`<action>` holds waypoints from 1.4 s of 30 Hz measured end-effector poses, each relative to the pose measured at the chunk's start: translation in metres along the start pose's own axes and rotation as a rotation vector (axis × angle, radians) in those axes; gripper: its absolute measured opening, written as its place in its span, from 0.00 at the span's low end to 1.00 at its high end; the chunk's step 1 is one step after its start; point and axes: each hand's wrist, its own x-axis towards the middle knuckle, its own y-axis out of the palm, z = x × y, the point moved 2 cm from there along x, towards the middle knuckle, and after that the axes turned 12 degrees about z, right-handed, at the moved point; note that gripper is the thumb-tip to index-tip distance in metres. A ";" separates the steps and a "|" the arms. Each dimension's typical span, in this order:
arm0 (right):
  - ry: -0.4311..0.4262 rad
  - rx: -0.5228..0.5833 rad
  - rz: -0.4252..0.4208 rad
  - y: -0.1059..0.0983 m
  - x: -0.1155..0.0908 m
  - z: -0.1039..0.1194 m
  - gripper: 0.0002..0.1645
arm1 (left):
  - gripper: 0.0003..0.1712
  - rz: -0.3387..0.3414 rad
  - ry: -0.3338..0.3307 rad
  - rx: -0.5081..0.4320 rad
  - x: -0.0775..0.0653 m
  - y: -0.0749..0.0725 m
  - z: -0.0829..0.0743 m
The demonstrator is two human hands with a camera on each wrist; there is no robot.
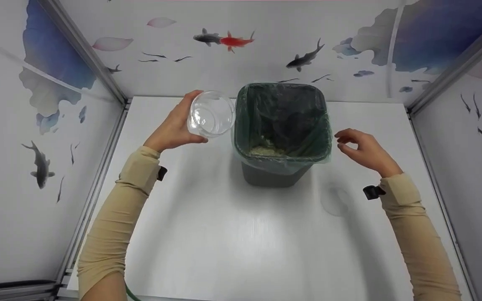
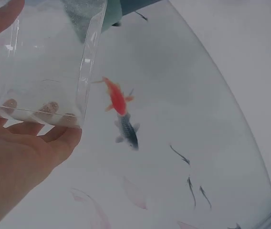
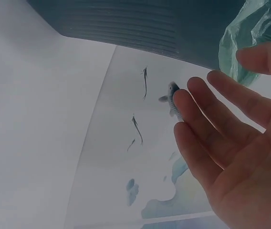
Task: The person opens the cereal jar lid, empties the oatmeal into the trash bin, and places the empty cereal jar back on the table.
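In the head view my left hand (image 1: pixel 177 127) grips a clear plastic jar (image 1: pixel 211 115) just left of the bin, with its round mouth facing up toward the camera. The left wrist view shows the fingers (image 2: pixel 47 109) curled round the jar's transparent wall. A dark grey trash bin (image 1: pixel 270 175) lined with a thin green bag (image 1: pixel 326 154) stands at the back middle of the table. Some pale, crumbly material (image 1: pixel 266 150) lies inside it. My right hand (image 1: pixel 364 149) is held to the right of the bin, fingers loosely bent and nothing in them.
On the white table (image 1: pixel 241 251), right of the bin's base, lies a clear round disc (image 1: pixel 335 200) like a lid. White panels printed with fish (image 1: pixel 236 41) enclose the back and both sides. A green cord (image 1: pixel 131 294) shows at the front left edge.
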 end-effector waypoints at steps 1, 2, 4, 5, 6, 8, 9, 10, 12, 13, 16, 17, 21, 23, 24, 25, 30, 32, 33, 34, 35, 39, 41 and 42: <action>0.005 0.000 0.001 0.000 -0.001 -0.001 0.15 | 0.62 0.002 -0.001 -0.014 -0.003 0.002 0.003; 0.008 0.003 0.003 0.001 -0.002 -0.001 0.16 | 0.62 0.004 -0.005 -0.022 -0.007 0.003 0.007; 0.014 0.008 0.003 0.002 -0.006 -0.003 0.16 | 0.62 0.008 -0.003 -0.044 -0.012 0.008 0.015; 0.017 0.009 0.001 0.002 -0.008 -0.003 0.16 | 0.62 0.012 -0.003 -0.053 -0.015 0.011 0.019; 0.019 0.010 -0.002 0.003 -0.010 -0.004 0.16 | 0.62 0.017 -0.002 -0.066 -0.018 0.015 0.023; 0.019 0.015 -0.011 0.004 -0.014 -0.005 0.16 | 0.62 0.024 -0.006 -0.088 -0.024 0.023 0.032; 0.019 0.016 -0.018 0.006 -0.016 -0.005 0.16 | 0.62 0.027 -0.009 -0.102 -0.027 0.027 0.037; 0.018 0.017 -0.026 0.007 -0.018 -0.006 0.16 | 0.62 0.030 -0.014 -0.113 -0.030 0.032 0.041; 0.019 0.020 -0.044 0.011 -0.021 -0.007 0.16 | 0.62 0.037 -0.028 -0.138 -0.036 0.042 0.050; 0.021 0.024 -0.052 0.014 -0.024 -0.007 0.16 | 0.63 0.038 -0.036 -0.152 -0.040 0.048 0.054; 0.032 0.040 -0.079 0.025 -0.030 -0.009 0.16 | 0.63 0.041 -0.053 -0.198 -0.050 0.068 0.063; 0.037 0.047 -0.087 0.029 -0.032 -0.010 0.16 | 0.63 0.039 -0.057 -0.216 -0.054 0.075 0.066; 0.061 0.084 -0.110 0.047 -0.039 -0.017 0.17 | 0.63 0.038 -0.077 -0.286 -0.064 0.108 0.078; 0.071 0.103 -0.113 0.057 -0.042 -0.021 0.18 | 0.63 0.044 -0.087 -0.310 -0.068 0.126 0.083; 0.075 0.113 -0.113 0.062 -0.044 -0.022 0.18 | 0.64 0.050 -0.092 -0.320 -0.069 0.136 0.085; 0.081 0.121 -0.109 0.066 -0.045 -0.023 0.17 | 0.64 0.059 -0.096 -0.320 -0.071 0.146 0.088; 0.101 0.166 -0.088 0.084 -0.050 -0.028 0.18 | 0.64 0.115 -0.076 -0.333 -0.080 0.191 0.094; 0.107 0.183 -0.082 0.089 -0.052 -0.030 0.18 | 0.64 0.130 -0.075 -0.344 -0.081 0.205 0.093; 0.109 0.190 -0.078 0.091 -0.054 -0.031 0.18 | 0.64 0.135 -0.073 -0.354 -0.081 0.212 0.093; 0.114 0.195 -0.076 0.093 -0.055 -0.032 0.18 | 0.64 0.141 -0.071 -0.361 -0.081 0.217 0.092; 0.118 0.198 -0.074 0.094 -0.057 -0.032 0.19 | 0.64 0.148 -0.071 -0.369 -0.080 0.223 0.091; 0.150 0.202 -0.062 0.101 -0.064 -0.036 0.18 | 0.64 0.179 -0.050 -0.394 -0.071 0.240 0.088; 0.166 0.200 -0.055 0.104 -0.067 -0.037 0.19 | 0.63 0.189 -0.031 -0.401 -0.065 0.247 0.086; 0.174 0.203 -0.052 0.106 -0.068 -0.038 0.19 | 0.63 0.191 -0.020 -0.404 -0.062 0.250 0.085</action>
